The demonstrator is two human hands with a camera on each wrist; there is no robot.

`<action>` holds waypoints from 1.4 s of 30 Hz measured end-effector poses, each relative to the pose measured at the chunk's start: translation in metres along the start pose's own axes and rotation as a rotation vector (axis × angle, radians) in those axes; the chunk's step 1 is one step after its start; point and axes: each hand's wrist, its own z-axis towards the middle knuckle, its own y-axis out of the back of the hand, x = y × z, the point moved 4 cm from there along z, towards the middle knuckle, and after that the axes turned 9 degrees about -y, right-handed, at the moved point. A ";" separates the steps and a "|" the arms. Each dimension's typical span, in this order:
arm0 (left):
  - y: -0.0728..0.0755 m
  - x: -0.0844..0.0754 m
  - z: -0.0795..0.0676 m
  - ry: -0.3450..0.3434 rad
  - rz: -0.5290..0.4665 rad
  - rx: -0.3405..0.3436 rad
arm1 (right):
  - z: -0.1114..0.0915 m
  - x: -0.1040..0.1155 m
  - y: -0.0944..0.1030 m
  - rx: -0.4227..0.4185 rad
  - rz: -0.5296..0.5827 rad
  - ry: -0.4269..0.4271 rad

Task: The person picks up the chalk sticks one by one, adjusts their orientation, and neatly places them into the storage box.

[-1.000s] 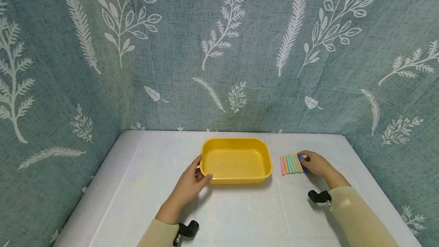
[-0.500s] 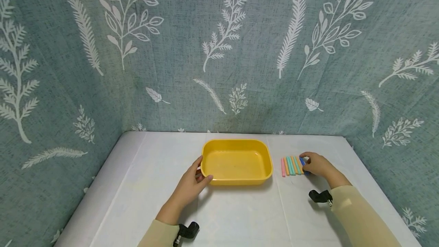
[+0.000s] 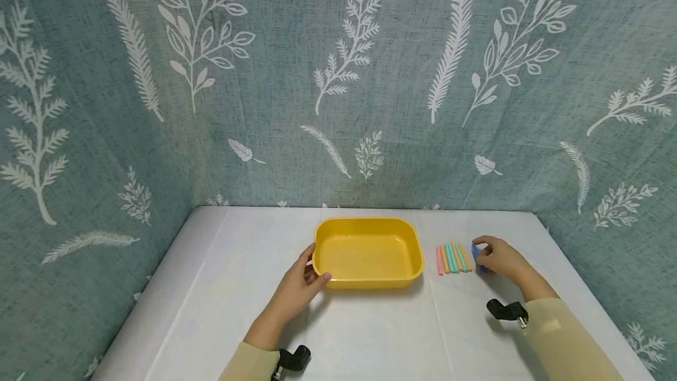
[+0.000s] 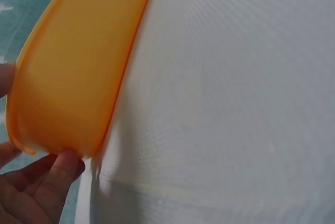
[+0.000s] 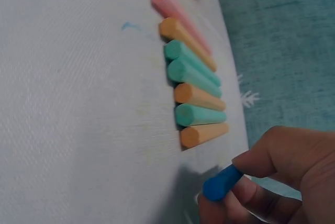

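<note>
Between thumb and fingers, my right hand (image 3: 499, 260) pinches a blue chalk stick (image 5: 222, 182), just above the white cloth in the right wrist view. Left of it lies a row of chalk sticks side by side: a pink one (image 5: 178, 12) at the far end, then orange (image 5: 186, 38) and green (image 5: 201, 115) ones. A yellow plastic tub (image 3: 367, 251) stands left of the chalk with bare insides. My left hand (image 3: 296, 290) holds its left end, the thumb at the near corner and the fingers along the side, partly hidden by the tub.
A white cloth (image 3: 370, 334) covers the table. Green leaf-patterned fabric (image 3: 275, 151) hangs behind it and at both sides. Black wrist cameras (image 3: 506, 310) sit on both wrists. A small blue mark (image 5: 131, 26) shows on the cloth near the pink chalk.
My right hand has drawn the blue chalk to the right, so a gap now separates it from the row. The left hand has stayed on the tub.
</note>
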 end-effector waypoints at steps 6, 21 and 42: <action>-0.001 -0.001 -0.001 0.019 -0.006 0.001 | -0.010 0.003 0.004 -0.014 0.119 0.001; -0.003 0.002 0.000 0.021 -0.019 0.009 | -0.027 0.035 0.015 0.063 0.374 0.076; 0.000 0.000 0.000 0.023 -0.036 0.004 | -0.046 0.122 0.015 0.304 0.678 0.201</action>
